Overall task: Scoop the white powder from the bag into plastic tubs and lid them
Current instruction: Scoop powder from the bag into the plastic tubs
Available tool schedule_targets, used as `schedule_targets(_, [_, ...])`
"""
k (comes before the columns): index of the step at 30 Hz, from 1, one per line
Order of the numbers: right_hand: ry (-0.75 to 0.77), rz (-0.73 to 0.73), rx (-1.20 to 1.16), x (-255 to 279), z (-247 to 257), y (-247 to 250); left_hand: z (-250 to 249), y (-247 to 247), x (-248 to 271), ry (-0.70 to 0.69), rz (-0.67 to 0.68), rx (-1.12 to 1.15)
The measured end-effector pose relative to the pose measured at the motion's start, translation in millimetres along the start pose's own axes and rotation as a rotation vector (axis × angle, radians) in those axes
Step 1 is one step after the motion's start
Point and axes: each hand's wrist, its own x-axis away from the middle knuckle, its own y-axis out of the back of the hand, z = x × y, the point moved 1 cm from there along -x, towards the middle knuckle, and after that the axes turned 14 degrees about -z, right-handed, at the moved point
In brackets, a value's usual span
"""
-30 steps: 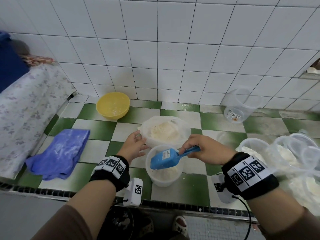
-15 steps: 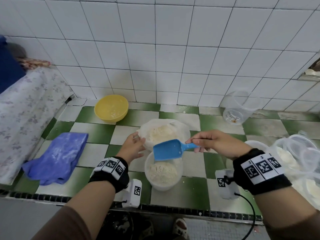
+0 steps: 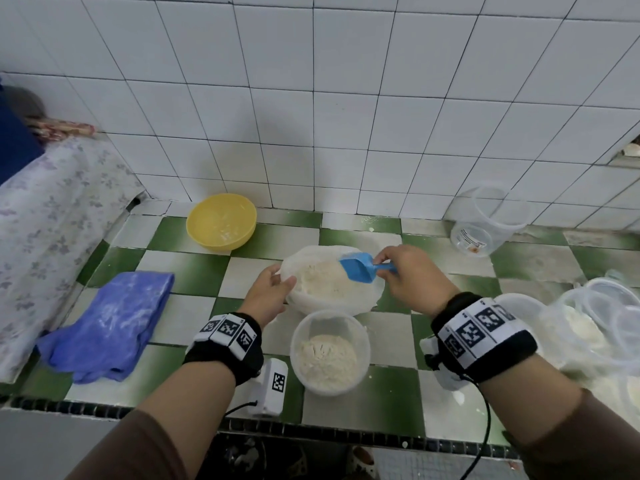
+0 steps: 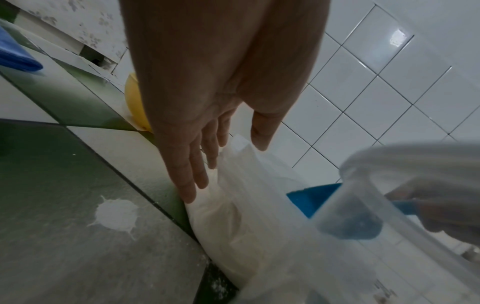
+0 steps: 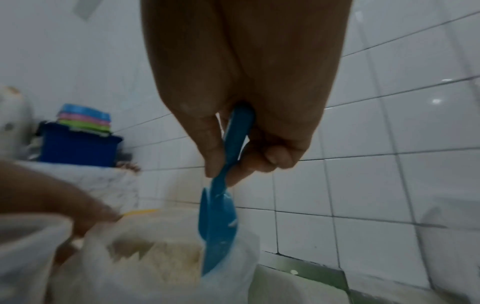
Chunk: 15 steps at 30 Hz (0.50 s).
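An open plastic bag [image 3: 332, 289] of white powder [image 3: 323, 280] sits mid-counter. My right hand [image 3: 382, 268] grips the handle of a blue scoop [image 3: 358, 268], whose blade dips into the bag's right side over the powder; the right wrist view shows the scoop [image 5: 218, 226] pointing down into the bag [image 5: 155, 257]. My left hand [image 3: 280, 278] rests with straight fingers [image 4: 192, 181] against the bag's left side [image 4: 246, 216], thumb above the rim. A clear round tub [image 3: 329, 351], partly filled with powder, stands unlidded just in front of the bag.
A yellow bowl [image 3: 221, 221] sits at the back left and a blue cloth [image 3: 110, 320] at the front left. An empty clear tub [image 3: 485, 220] stands against the wall at right. Several tubs and lids [image 3: 606, 317] crowd the right edge.
My right hand carried the scoop from over the front tub back to the bag and lowered its blade into it. The left hand stayed at the bag's left side.
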Motion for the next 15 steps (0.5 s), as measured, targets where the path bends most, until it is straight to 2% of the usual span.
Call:
schedule_targets(2, [0.142,-0.012,0.232,-2,6,-8,-1,0,-2,-0.012,0.000,-0.013])
schedule_targets(4, [0.242,-0.013,0.366,-3,17,-9,-2,0,-3,-0.017,0.012,-0.024])
schedule_targets(5, [0.288,-0.061,0.422,-4,22,-9,-3,0,-4,-0.016,0.017,-0.030])
schedule_targets(10, [0.236,0.097,0.457,-11,25,-17,-3,1,-10,0.030,0.018,-0.026])
schedule_targets(15, [0.115,0.191,0.285,-25,14,-24,-3,0,-11,0.117,0.076,-0.009])
